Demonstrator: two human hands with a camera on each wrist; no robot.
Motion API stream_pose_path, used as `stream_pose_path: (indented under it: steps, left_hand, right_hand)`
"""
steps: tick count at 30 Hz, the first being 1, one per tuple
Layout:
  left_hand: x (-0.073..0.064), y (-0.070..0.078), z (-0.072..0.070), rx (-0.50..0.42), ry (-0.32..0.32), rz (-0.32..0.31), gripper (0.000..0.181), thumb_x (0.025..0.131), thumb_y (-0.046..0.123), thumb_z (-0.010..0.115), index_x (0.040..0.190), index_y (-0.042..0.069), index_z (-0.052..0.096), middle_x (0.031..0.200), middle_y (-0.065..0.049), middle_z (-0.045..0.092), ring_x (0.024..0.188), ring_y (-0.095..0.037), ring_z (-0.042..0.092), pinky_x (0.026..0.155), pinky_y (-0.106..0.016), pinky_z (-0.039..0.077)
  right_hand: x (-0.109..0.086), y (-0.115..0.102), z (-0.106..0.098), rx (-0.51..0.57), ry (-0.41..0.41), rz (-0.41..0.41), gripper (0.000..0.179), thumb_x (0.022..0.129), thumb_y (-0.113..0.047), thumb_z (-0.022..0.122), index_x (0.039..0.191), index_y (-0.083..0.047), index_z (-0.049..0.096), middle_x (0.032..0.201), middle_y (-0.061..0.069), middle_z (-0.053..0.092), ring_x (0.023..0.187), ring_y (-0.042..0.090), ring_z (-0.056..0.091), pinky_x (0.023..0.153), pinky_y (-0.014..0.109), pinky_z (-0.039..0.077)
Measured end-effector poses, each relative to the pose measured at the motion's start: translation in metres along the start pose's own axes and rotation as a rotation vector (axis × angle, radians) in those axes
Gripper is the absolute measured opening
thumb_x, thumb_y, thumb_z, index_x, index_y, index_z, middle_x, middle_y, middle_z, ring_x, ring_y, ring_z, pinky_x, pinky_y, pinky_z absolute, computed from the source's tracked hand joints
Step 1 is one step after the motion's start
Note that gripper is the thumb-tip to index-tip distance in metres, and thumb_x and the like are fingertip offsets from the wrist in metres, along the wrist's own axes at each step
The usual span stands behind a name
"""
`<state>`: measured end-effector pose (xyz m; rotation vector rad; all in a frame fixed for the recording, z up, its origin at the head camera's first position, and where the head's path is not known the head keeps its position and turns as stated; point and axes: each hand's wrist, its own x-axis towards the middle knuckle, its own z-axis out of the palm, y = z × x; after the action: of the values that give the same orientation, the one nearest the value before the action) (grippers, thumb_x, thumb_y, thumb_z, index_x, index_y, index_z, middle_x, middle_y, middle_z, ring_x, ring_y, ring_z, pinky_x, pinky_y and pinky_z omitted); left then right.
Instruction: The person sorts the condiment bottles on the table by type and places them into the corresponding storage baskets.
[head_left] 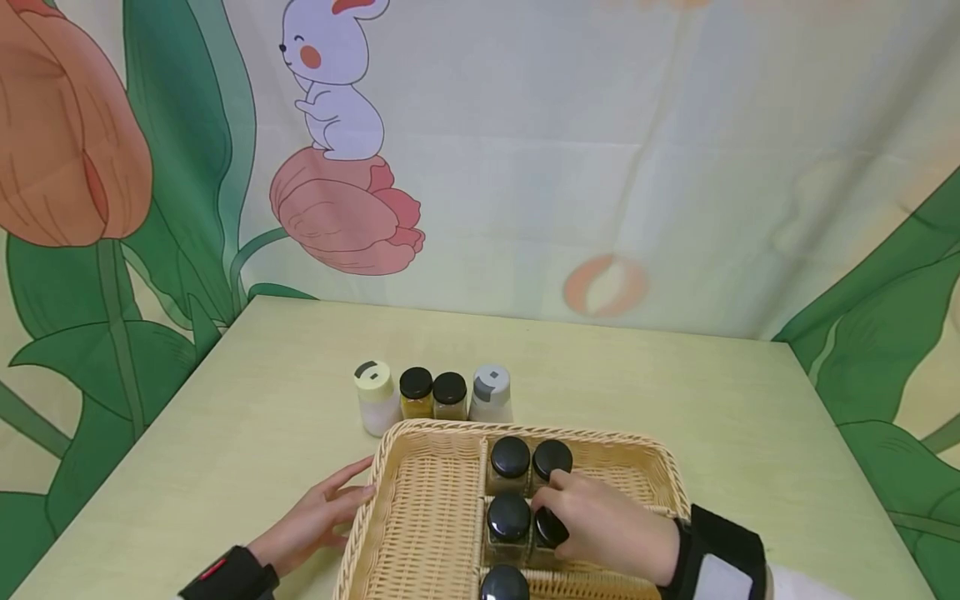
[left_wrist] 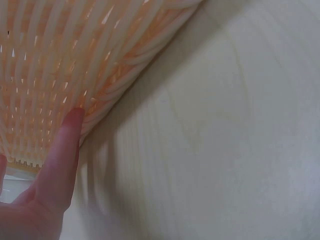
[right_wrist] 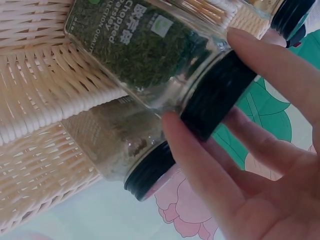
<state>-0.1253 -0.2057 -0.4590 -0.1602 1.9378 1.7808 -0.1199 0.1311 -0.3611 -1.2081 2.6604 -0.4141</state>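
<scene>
A wicker basket [head_left: 408, 517] with compartments stands at the table's front. My right hand [head_left: 600, 521] reaches into it and holds a square glass jar of chopped parsley [right_wrist: 145, 45] by its black lid, thumb and fingers on either side. The jar's label and dark green flakes show in the right wrist view. Beside it in the basket is another black-lidded spice jar [right_wrist: 120, 135]. More such jars [head_left: 510, 458] stand in a column to the left of my hand. My left hand [head_left: 322, 512] rests its extended fingers against the basket's left outer wall, as the left wrist view also shows.
Behind the basket stand a bottle with a pale yellow cap [head_left: 375, 387], two small black-lidded jars [head_left: 417, 392] and a grey-capped bottle [head_left: 491, 392]. The pale wooden table [head_left: 750, 417] meets a printed cloth [head_left: 510, 167] at its back edge.
</scene>
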Motion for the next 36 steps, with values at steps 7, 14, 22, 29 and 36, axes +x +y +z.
stream_pose_path:
  steps: [7, 14, 22, 29, 36]
  left_hand:
    - [-0.0001, 0.0008, -0.0007, 0.0, -0.006, -0.001, 0.068, 0.087, 0.042, 0.05, 0.138, 0.014, 0.016, 0.131, -0.03, 0.034, 0.101, -0.033, 0.052, 0.075, -0.054, 0.049]
    - [-0.0002, -0.0002, -0.0012, 0.001, -0.008, 0.006, 0.067, 0.087, 0.041, 0.05, 0.138, 0.014, 0.016, 0.131, -0.029, 0.035, 0.1, -0.033, 0.053, 0.073, -0.053, 0.05]
    - [-0.0001, 0.0009, -0.0021, -0.003, -0.024, 0.017, 0.067, 0.087, 0.04, 0.05, 0.138, 0.013, 0.015, 0.129, -0.028, 0.038, 0.101, -0.032, 0.052, 0.074, -0.054, 0.05]
    - [-0.0002, 0.0005, -0.0018, -0.004, -0.019, 0.009, 0.067, 0.087, 0.041, 0.05, 0.138, 0.013, 0.016, 0.131, -0.03, 0.034, 0.102, -0.033, 0.052, 0.074, -0.054, 0.049]
    - [-0.0003, 0.0001, -0.0003, -0.001, -0.008, 0.002, 0.068, 0.087, 0.042, 0.05, 0.138, 0.014, 0.016, 0.131, -0.03, 0.035, 0.101, -0.033, 0.052, 0.074, -0.053, 0.05]
  right_hand:
    - [0.0003, 0.0005, 0.0016, 0.007, -0.004, 0.013, 0.04, 0.059, -0.012, 0.078, 0.094, -0.008, 0.061, 0.08, 0.001, 0.051, 0.066, 0.008, 0.051, 0.058, 0.021, 0.049]
    - [0.0006, 0.0018, 0.003, -0.005, 0.007, 0.004, 0.039, 0.059, -0.013, 0.078, 0.094, -0.008, 0.061, 0.077, -0.001, 0.049, 0.065, 0.007, 0.049, 0.059, 0.021, 0.049]
    - [0.0008, 0.0045, 0.0027, 0.026, 0.011, 0.018, 0.039, 0.06, -0.012, 0.078, 0.095, -0.008, 0.061, 0.077, 0.0, 0.05, 0.066, 0.008, 0.05, 0.059, 0.022, 0.05]
    - [0.0003, 0.0068, 0.0042, 0.035, 0.01, 0.017, 0.041, 0.06, -0.013, 0.078, 0.096, -0.009, 0.06, 0.078, 0.001, 0.05, 0.067, 0.008, 0.051, 0.059, 0.022, 0.05]
    - [-0.0042, 0.0082, 0.0005, 0.116, 0.01, 0.005, 0.041, 0.066, -0.018, 0.075, 0.102, -0.009, 0.058, 0.088, 0.003, 0.053, 0.072, 0.011, 0.053, 0.059, 0.023, 0.05]
